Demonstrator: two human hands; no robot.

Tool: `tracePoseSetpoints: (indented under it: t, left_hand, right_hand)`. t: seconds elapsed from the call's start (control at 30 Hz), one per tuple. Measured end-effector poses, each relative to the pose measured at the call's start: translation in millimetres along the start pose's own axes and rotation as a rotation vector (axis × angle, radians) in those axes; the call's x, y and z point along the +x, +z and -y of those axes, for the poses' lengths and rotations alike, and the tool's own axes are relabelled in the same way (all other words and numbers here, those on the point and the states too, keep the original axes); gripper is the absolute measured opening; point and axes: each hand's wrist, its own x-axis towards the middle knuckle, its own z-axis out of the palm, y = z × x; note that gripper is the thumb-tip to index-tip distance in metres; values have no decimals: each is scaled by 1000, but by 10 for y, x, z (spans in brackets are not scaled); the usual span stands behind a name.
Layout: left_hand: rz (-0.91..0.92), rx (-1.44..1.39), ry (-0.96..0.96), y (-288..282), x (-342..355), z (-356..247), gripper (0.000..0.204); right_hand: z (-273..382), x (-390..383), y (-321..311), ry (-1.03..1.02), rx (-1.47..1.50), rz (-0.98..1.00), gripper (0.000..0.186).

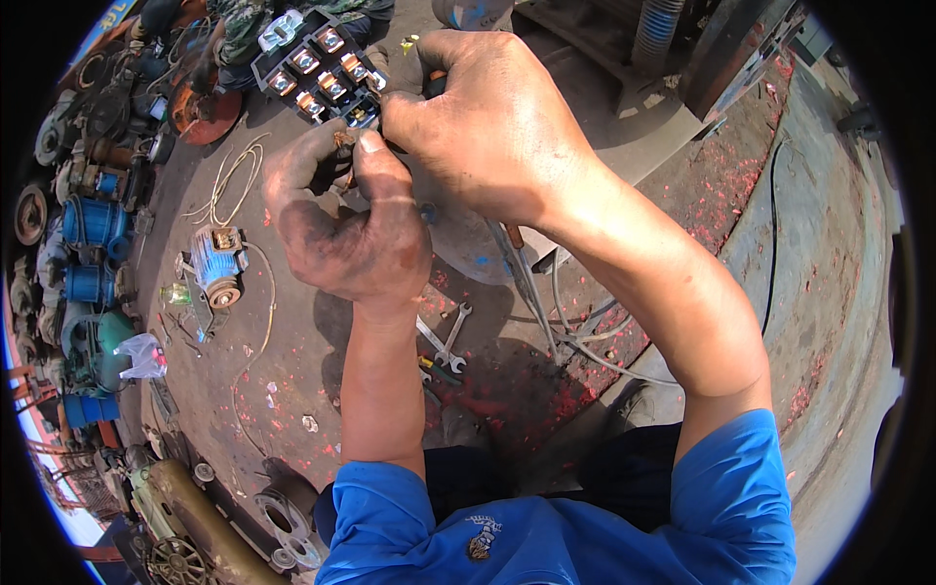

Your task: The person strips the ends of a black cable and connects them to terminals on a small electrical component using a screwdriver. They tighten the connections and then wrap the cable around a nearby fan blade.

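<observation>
A black terminal block (322,73) with rows of copper contacts and screws sits tilted at the top, just beyond my fingertips. My left hand (356,224) is closed, its thumb and index finger pinched at the block's lower edge beside a frayed, copper-coloured bit. Against the block's right side, my right hand (497,122) is closed too, its thumb and fingers meeting close to the left thumb. Something orange and black shows within the right hand's curled fingers, mostly hidden. What exactly either hand grips cannot be made out.
Wrenches (450,346) lie crossed on the stained ground below my hands. A small blue-grey motor (216,265) with a loose cable stands left. Several blue motors (93,229) crowd the far left. Grey cable (609,363) loops near my right elbow; a metal machine base (624,68) stands beyond.
</observation>
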Motion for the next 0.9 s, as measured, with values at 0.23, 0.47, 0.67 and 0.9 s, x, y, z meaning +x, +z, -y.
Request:
tracePoseSetpoints:
  t: [0.23,0.47,0.67,0.9]
  left_hand:
    - [-13,-29,-6,17,7,-1,23]
    - [36,-53,-37,-25,-15,-7,21]
    - [-30,-95,-41,33,3,-9,22]
    - [-4,-53,-31,13,0,-14,21]
  right_hand:
    - [-7,20,-6,-12,9,5,26]
    - [-84,3,69,-66,19,-54,26]
    - [-123,-53,136,-81,71,-127,24]
    - [-146,-52,163,-122,53,-166,22]
